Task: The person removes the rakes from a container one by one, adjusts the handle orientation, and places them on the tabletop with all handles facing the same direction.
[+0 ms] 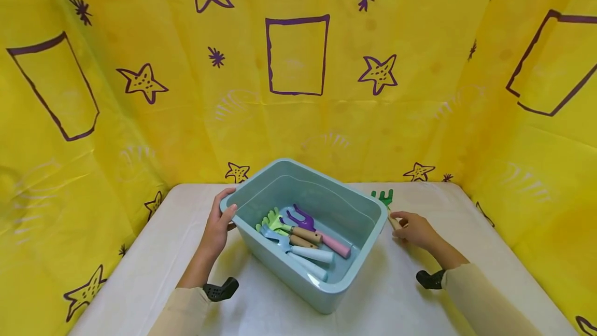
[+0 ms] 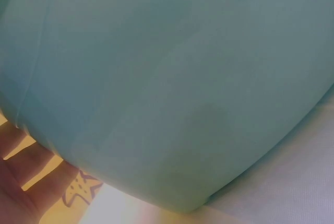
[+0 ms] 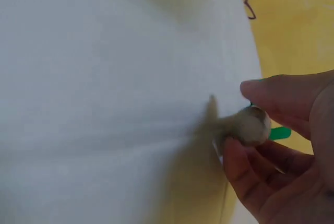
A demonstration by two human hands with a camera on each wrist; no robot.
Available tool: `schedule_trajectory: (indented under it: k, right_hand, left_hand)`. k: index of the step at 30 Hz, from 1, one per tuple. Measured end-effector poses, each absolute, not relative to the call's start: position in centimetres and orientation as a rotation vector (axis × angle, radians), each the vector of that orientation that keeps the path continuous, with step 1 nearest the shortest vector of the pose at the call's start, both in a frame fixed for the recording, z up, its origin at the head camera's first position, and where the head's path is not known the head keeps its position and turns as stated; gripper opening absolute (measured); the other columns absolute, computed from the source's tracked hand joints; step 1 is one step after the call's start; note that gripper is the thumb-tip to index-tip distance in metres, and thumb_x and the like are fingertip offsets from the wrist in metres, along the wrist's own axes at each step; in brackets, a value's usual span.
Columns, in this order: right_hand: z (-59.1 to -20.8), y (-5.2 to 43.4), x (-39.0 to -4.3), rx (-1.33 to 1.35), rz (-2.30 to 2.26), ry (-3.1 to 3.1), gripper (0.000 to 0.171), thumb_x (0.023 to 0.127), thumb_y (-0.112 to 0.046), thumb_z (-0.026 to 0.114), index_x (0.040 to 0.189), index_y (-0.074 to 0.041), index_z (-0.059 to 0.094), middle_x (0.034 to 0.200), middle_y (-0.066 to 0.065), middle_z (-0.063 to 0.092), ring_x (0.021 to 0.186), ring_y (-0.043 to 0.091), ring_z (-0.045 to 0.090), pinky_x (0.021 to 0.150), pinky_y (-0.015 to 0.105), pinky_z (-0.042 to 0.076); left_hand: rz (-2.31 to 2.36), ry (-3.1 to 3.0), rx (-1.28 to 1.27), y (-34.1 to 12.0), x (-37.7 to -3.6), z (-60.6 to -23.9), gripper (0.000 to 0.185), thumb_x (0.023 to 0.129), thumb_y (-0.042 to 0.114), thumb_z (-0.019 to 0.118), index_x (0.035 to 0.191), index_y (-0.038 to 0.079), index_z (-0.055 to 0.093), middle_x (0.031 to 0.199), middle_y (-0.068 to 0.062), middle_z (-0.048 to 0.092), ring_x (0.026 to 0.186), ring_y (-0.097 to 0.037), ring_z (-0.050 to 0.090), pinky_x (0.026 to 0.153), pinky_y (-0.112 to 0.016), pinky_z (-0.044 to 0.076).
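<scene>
While the pale-blue plastic tub (image 1: 326, 279) is steadied on the white table (image 1: 140, 274) by the left hand (image 1: 216, 229) curled over its rim, a light, stiff green rake with wooden handle (image 1: 386, 202), beside the tub, is pinched by the right hand (image 1: 416, 229) at the handle end, probably the surest hold.
</scene>
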State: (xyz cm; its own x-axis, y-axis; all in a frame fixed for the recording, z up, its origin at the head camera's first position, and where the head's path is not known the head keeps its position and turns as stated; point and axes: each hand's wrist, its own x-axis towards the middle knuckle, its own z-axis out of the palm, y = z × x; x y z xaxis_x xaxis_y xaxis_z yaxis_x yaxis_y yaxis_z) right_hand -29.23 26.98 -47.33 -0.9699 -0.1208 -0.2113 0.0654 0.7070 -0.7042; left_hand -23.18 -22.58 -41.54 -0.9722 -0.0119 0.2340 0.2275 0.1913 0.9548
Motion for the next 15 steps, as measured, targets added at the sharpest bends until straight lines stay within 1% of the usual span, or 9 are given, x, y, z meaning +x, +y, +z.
schedule_trajectory:
  k: [4,9,15]
  right_hand:
    - [-47.6,27.2,-28.5,-0.118,-0.956,2.756,0.06,0.084,-0.008,0.072,0.139,-0.002,0.049,0.1,0.014,0.058,0.082,0.026,0.054,0.07,0.036,0.054]
    - [-48.3,27.4,-27.8,-0.155,-0.868,2.818,0.057,0.086,-0.01,0.071,0.139,-0.005,0.05,0.092,0.008,0.059,0.078,0.023,0.053,0.07,0.036,0.052]
    - [-48.5,27.2,-27.9,-0.169,-0.875,2.883,0.051,0.088,-0.01,0.066,0.137,-0.005,0.053,0.087,0.008,0.057,0.074,0.023,0.051,0.065,0.033,0.049]
  left_hand:
    - [-1.859,-2.261,-0.214,-22.9,-23.6,-42.3,0.047,0.103,0.03,0.042,0.148,0.024,0.028,0.148,-0.01,0.037,0.125,-0.037,0.045,0.096,-0.062,0.039]
    - [-1.853,-2.263,-0.21,-23.0,-23.6,-42.4,0.048,0.103,0.033,0.043,0.148,0.026,0.029,0.148,-0.009,0.037,0.126,-0.038,0.044,0.095,-0.062,0.039]
    - [-1.851,-2.271,-0.205,-22.9,-23.6,-42.4,0.047,0.103,0.033,0.043,0.147,0.026,0.029,0.148,-0.008,0.037,0.126,-0.038,0.044,0.096,-0.062,0.039]
